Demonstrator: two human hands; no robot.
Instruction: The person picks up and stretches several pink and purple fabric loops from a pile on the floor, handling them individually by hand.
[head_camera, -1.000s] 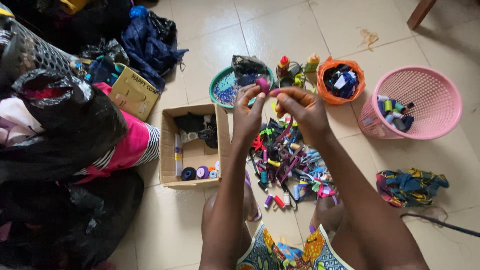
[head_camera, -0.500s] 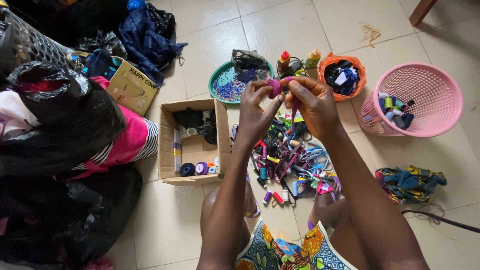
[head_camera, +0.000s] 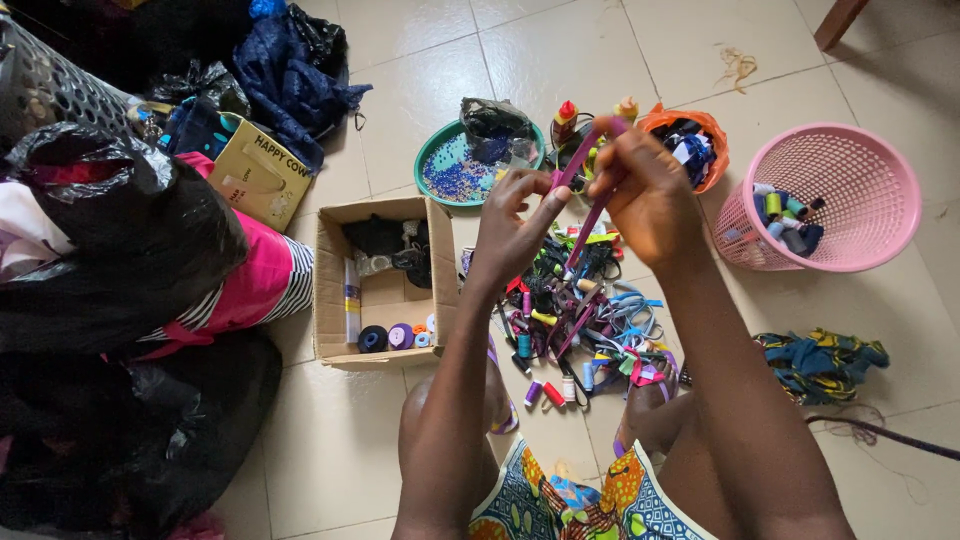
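Both hands were up over the floor pile, sharing one strip of purple ribbon (head_camera: 588, 195). The right hand (head_camera: 650, 190) had its fingers curled tight round the upper part of the ribbon, near the top end that poked out above the knuckles. The left hand (head_camera: 510, 235) was half spread, thumb and forefinger pinching the ribbon's other strand a bit lower down, the rest of the fingers loose. The ribbon hung between the hands and trailed down toward the heap of thread spools and ribbon scraps (head_camera: 580, 310) on the tiles right below.

Left of that heap sat an open cardboard box (head_camera: 335, 290) with a few spools along its near edge. Behind the hands was a green bowl of beads (head_camera: 435, 165), and an orange bowl (head_camera: 700, 125) of fabric bits just past the right hand. A pink mesh basket (head_camera: 860, 170) stood further right with some spools inside. Black plastic bags (head_camera: 130, 260) were piled on the far left.
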